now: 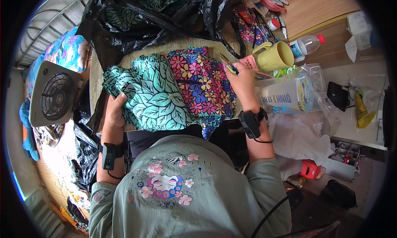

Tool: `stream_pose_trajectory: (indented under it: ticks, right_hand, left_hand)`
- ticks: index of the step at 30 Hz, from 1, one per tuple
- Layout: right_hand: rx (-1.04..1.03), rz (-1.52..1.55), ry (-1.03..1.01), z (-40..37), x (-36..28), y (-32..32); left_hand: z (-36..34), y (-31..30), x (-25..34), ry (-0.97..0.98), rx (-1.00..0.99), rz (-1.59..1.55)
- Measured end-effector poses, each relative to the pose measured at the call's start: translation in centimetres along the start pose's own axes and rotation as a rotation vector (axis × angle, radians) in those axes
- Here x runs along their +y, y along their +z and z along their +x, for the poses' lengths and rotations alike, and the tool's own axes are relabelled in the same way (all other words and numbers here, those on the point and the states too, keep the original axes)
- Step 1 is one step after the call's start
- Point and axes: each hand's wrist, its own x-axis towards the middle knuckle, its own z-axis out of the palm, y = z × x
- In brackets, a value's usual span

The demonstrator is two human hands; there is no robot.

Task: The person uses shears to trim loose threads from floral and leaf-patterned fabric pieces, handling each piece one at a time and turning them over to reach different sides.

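Note:
A stack of mint-green fabric pieces (pixel 157 95) with a black leaf print and zigzag edges lies on the table in front of me. My left hand (pixel 115 110) grips its left edge, thumb on top and fingers hidden underneath. Beside it on the right is dark fabric with colourful flowers (pixel 202 83), one corner of which hangs over the table's front edge. My right hand (pixel 243 79) is closed around a pair of small scissors (pixel 228 65), their tips pointing up and left over the flowered fabric's upper right edge.
A black plastic bag (pixel 165 25) with more green fabric covers the table's far side. To the right are a yellow mug (pixel 276 56), a clear bottle (pixel 307 44) and a plastic container in a clear bag (pixel 289 93). A box fan (pixel 56 94) stands at the left.

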Motion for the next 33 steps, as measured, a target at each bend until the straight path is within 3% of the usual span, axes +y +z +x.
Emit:
stream_pose_trajectory:
  ticks: [3,7,10,14,19,23,27,30,33]
  right_hand:
    - [-0.016,-0.037,0.027,-0.2,-1.1,-0.6]
    - [0.009,0.210,-0.130,-1.0,-3.3,-1.7]
    - [-0.191,0.460,-0.089,-2.7,-8.6,-3.1]
    - [-0.279,0.549,-0.514,-4.7,-12.0,0.3]
    - [-0.469,0.527,-0.653,-7.1,-16.3,3.7]
    - [-0.486,0.594,-0.572,-7.6,-17.9,5.7]
    - [-0.452,0.613,-0.580,-7.7,-17.7,6.4]
    - [-0.431,0.613,-0.603,-7.7,-17.9,6.7]
    - [-0.435,0.616,-0.635,-7.8,-18.0,6.7]
  left_hand:
    - [0.0,0.0,0.0,0.008,0.010,0.005]
    - [0.0,-0.2,-0.2,0.005,0.022,0.020]
    - [0.0,-0.1,0.0,-0.009,0.004,0.029]
    - [0.0,0.8,0.2,0.012,0.022,0.017]
    - [-0.5,-1.5,-0.3,-0.039,0.104,0.163]
    - [-0.3,-2.1,-1.0,-0.123,0.174,0.020]
    - [-0.2,-5.1,-2.2,-0.125,0.041,0.039]
    - [-0.5,-2.0,-1.1,-0.087,0.067,-0.184]
    - [-0.4,-2.6,-1.5,-0.032,0.022,-0.118]
